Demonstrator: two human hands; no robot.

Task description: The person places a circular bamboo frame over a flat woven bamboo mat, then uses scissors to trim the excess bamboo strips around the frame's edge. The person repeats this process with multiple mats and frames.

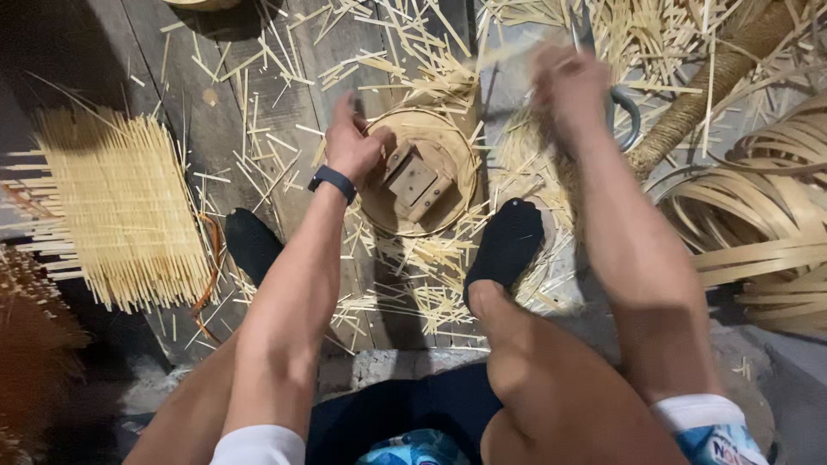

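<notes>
Knees and forearms fill the bottom of the view, my legs bent up as I sit low over the work, both feet in black socks (506,245) planted on the floor. Between them stands a small round bamboo basket (419,172), its base up, with a little wooden block (415,181) lying on its middle. My left hand (353,142), a dark band on the wrist, rests on the basket's left rim, its grip closed on the edge with the thumb pointing up. My right hand (568,82) is raised beyond the basket to the right; it is blurred, and pale slivers seem to trail from it, but I cannot tell whether its grip is clenched or loose, or on what.

I judge the basket well along: its round wall and base look formed, and the trimmed ends scattered all about suggest much cutting is done, though how much of the rim is left to finish I cannot see. A flat woven bamboo mat (121,207) with loose ends lies well apart on the left, and coils of bamboo strips (767,224) lie on the right, so material remains.

All of it sits on a worn wooden plank floor (215,129), littered with short bamboo offcuts (431,293); a thick coarse rope (706,95) runs across the upper right, and the edges fall into shadow
</notes>
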